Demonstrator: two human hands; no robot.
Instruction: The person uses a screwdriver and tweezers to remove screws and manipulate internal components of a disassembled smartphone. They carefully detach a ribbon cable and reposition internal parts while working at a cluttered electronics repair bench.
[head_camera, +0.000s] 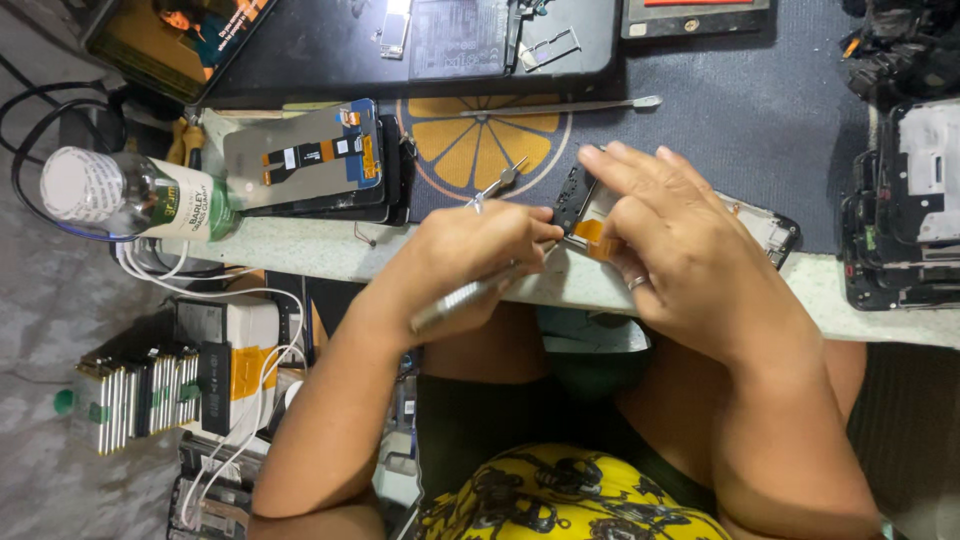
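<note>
Opened black phone frame with orange flex ribbon (600, 215): at worktop (330, 255) front edge, pinned under right hand (680, 260), fingers flat, closed on nothing. Left hand (470, 255): grip clamped on silver metal tweezers (497, 183). Clear plastic bottle (130, 195): lying at left edge.

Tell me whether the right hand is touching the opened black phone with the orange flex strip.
Touching. The head view shows the right hand lying on the opened black phone, its fingers pressed onto the top end, no gap visible.
</note>
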